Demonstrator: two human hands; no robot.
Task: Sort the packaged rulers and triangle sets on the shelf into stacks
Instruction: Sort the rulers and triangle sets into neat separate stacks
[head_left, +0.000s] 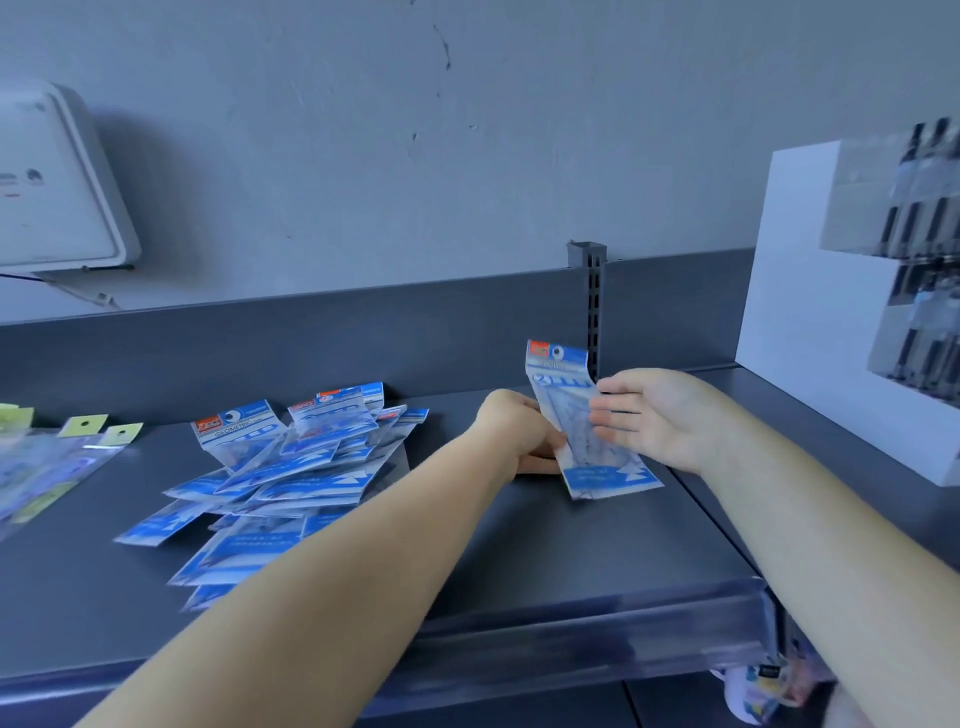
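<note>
Here your left hand (511, 423) grips a glossy blue-and-white packet (582, 431) standing upright on the smooth grey metal shelf (545, 545); your right hand (649, 415) steadies it with straight fingers. Similar flat packets (291, 467) lie in a loose pile to the left.

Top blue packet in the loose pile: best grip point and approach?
Pinch the header card of that blue packet, coming from above and behind. Its header end lies uppermost and clear at the pile's back edge, while its lower end looks tucked under overlapping packets, so a pull there would likely drag neighbours.
</note>
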